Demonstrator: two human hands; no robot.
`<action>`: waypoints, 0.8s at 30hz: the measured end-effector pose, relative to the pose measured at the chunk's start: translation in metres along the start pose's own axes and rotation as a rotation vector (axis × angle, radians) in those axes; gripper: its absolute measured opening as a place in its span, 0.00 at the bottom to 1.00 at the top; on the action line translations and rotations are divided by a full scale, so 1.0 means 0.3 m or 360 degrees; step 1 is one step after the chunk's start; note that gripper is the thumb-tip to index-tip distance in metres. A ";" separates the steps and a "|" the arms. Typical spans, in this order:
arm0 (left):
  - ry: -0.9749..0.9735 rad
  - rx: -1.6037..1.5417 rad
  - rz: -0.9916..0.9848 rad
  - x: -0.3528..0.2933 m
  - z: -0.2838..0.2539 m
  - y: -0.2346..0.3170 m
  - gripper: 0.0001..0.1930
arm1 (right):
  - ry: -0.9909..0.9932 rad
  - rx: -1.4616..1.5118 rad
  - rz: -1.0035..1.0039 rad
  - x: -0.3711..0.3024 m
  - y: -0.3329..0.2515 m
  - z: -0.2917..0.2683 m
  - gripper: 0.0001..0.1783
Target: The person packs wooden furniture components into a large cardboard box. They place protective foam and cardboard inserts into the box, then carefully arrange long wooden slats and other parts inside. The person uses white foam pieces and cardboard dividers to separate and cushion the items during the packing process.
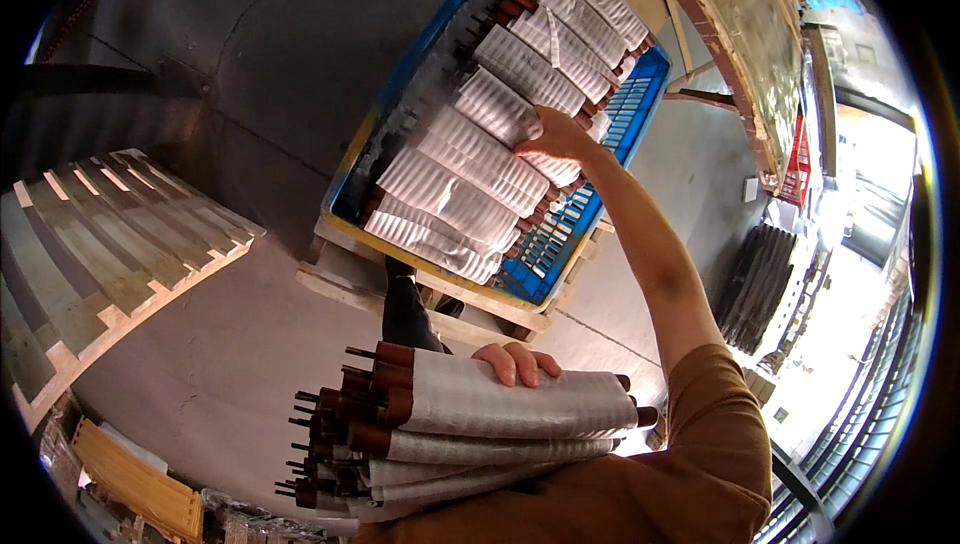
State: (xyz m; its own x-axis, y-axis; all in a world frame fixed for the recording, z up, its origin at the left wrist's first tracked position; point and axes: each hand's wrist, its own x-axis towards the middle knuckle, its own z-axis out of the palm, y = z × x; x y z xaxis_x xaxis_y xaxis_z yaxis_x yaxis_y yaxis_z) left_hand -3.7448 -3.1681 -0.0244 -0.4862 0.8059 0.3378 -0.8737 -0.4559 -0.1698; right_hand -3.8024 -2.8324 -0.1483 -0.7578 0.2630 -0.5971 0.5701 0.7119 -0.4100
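A stack of bundles of dark brown rods (520, 402), wrapped in white foam sheet with thin dark pins at one end, rests against my body. My left hand (517, 363) curls its fingers over the top of the stack; the rest of that hand is hidden behind it. My right arm reaches out to a blue crate (352, 182) with yellow edges. Inside lie several similar wrapped bundles (445, 189) side by side. My right hand (562, 139) grips one wrapped bundle (497, 109) near its right end, some fingers hidden between the bundles.
The crate stands on a wooden pallet (340, 284), with my dark shoe and trouser leg (405, 312) close by. Another slatted pallet (110, 254) is at left. A wood-framed structure (735, 34) rises at upper right, and a dark stack (762, 284) stands at right.
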 end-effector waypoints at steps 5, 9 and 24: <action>0.0079 -0.0015 -0.0074 -0.003 0.024 -0.001 0.10 | 0.0287 -0.0039 -0.0119 -0.012 0.042 0.039 0.40; 0.0085 -0.0019 -0.0077 0.007 0.027 0.008 0.10 | 0.0164 -0.0156 0.0037 0.002 0.034 0.049 0.44; -0.0231 0.0140 -0.0097 -0.073 -0.035 0.073 0.17 | -0.0294 -0.0077 0.0287 0.082 -0.043 -0.043 0.62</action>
State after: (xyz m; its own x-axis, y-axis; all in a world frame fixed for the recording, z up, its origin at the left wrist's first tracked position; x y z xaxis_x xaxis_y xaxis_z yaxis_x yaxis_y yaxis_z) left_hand -3.7535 -3.1917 -0.0454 -0.4192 0.7732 0.4759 -0.8935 -0.4443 -0.0652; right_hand -3.8324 -2.8269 -0.1488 -0.5721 0.2685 -0.7750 0.6715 0.6958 -0.2546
